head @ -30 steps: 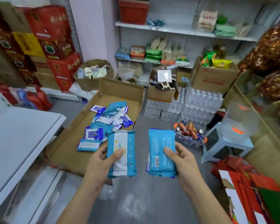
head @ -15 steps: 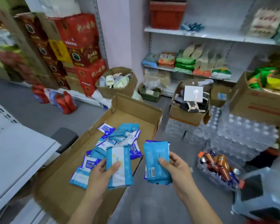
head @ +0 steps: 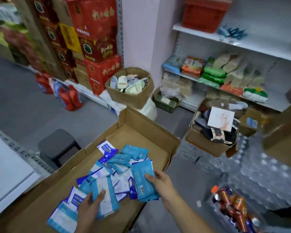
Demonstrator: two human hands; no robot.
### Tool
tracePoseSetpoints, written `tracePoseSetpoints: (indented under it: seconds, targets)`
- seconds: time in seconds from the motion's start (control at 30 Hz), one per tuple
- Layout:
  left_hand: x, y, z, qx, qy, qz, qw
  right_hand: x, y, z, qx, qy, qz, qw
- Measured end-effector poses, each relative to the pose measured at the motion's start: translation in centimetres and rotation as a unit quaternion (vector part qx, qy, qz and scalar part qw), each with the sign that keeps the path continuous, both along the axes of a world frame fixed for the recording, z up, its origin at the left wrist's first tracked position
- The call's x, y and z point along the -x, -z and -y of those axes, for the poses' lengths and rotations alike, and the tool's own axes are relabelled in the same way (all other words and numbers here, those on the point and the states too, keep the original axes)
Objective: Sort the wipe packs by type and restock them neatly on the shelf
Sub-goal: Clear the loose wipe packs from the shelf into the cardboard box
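My left hand grips a blue-and-white wipe pack over the near part of a flat cardboard box. My right hand holds a plain blue wipe pack, barcode side up, above the box's right side. Several loose wipe packs, blue ones and white-and-dark-blue ones, lie heaped inside the box. A white shelf shows at the left edge.
A grey stool stands left of the box. Red cartons are stacked at the back left, with a box of slippers beside them. Stocked shelves, an open carton, bottled water and cans fill the right.
The view has swung left and closer. Both hands, each still holding its pack, have moved left and down over the cardboard box.
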State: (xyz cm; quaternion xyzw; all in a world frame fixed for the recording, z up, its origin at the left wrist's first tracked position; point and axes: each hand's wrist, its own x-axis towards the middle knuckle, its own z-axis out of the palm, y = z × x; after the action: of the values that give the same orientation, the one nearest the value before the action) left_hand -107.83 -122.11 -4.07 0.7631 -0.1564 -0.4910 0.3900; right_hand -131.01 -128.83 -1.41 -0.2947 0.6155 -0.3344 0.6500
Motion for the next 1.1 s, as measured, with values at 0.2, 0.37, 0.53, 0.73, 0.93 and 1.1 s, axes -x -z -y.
tracePoseSetpoints:
  seconds: [0.2, 0.37, 0.53, 0.73, 0.93, 1.1]
  targets:
    - [-1.4, 4.5, 5.4, -0.061, -0.011, 0.031, 0.998, -2.3, 3.8, 8.2, -0.009, -0.137, -0.094, 0.986]
    - [-1.2, 5.7, 9.4, -0.061, -0.048, 0.012, 0.997, -4.1, 6.6, 13.3, -0.004, -0.228, -0.151, 0.962]
    - [-1.9, 6.1, 10.0, -0.087, -0.122, 0.042, 0.988, -5.9, 11.7, 17.5, -0.001, -0.292, -0.176, 0.94]
    - [-3.4, 3.8, 5.8, -0.002, -0.229, 0.038, 0.973, -11.1, 8.7, 17.4, 0.035, -0.372, -0.13, 0.918]
    - [-6.3, 1.3, -3.8, 0.048, -0.308, 0.1, 0.945, -17.9, 4.3, 10.8, 0.065, -0.499, -0.025, 0.864]
    - [-7.0, -1.5, -13.4, 0.11, -0.409, 0.117, 0.898, -24.3, 0.6, 1.2, 0.091, -0.61, 0.022, 0.787]
